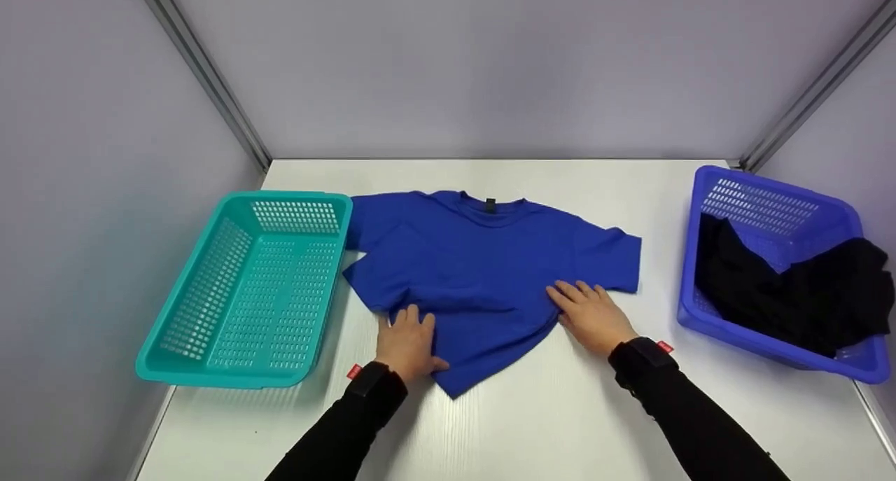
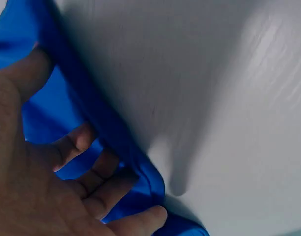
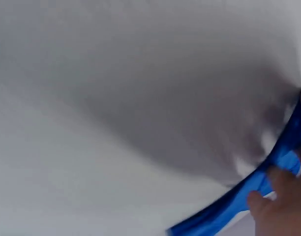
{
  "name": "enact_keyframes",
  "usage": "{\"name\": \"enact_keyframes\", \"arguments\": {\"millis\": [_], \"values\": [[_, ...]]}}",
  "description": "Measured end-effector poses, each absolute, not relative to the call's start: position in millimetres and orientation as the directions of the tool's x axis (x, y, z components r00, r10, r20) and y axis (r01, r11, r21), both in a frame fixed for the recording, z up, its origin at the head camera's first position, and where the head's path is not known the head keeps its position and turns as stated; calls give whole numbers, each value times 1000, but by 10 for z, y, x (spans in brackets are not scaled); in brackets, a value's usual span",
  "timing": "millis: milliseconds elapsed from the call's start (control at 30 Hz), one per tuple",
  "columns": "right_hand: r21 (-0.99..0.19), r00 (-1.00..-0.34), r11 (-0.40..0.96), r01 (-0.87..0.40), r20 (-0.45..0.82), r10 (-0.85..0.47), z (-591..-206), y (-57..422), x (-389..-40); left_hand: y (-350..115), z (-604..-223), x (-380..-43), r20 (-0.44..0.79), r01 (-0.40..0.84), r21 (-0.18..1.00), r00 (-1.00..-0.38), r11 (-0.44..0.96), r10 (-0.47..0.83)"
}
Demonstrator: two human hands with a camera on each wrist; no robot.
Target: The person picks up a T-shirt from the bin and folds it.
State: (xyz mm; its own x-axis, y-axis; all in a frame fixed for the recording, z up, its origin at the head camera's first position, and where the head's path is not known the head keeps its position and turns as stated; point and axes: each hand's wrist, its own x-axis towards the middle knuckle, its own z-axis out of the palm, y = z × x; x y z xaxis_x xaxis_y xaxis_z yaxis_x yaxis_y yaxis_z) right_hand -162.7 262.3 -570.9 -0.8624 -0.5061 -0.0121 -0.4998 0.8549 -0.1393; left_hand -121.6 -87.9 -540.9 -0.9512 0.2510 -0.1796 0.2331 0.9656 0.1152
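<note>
A blue short-sleeved T-shirt [image 1: 483,257] lies on the white table, collar toward the back wall, with a dark label inside the neck. Its lower part is bunched and folded, and one corner points toward the front. My left hand [image 1: 409,344] rests on the lower left edge of the shirt, fingers spread; in the left wrist view its fingertips touch the cloth along the edge. On the right side below the sleeve, my right hand [image 1: 591,316] lies with extended fingers on the shirt's edge. The right wrist view shows only part of that hand.
A teal plastic basket [image 1: 322,355] with nothing in it stands left, its rim overlapping the shirt's left sleeve in the head view. To the right, a purple basket [image 1: 689,257] holds black cloth [image 1: 791,292]. Grey walls enclose the table [image 1: 518,439] at the back and sides.
</note>
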Motion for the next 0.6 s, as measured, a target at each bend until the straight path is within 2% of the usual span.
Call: {"name": "enact_keyframes", "arguments": {"millis": [133, 233, 333, 400, 500, 600], "values": [[8, -860, 868, -496, 135, -493, -5775, 2545, -1581, -880, -5375, -1226, -166, 231, 98, -955, 968, 245], [-9, -849, 860, -510, 162, -502, -5763, 2389, -1511, -805, -5413, -1213, -88, 306, 71, -946, 949, 312], [-177, -833, 814, -553, 99, -544, -5685, 2207, -1461, -701, -5485, -1197, -94, 344, 138, -929, 929, 358], [-331, -809, 759, -561, 22, -588, -5615, 2110, -1460, -644, -5520, -1202, -159, 331, 194, -918, 923, 363], [-563, -744, 654, -506, -99, -661, -5484, 2054, -1502, -619, -5559, -1257, -232, 320, 231, -899, 919, 371], [-662, -695, 573, -483, -109, -711, -5398, 2108, -1576, -661, -5591, -1355, -250, 371, 217, -873, 903, 419]]}}
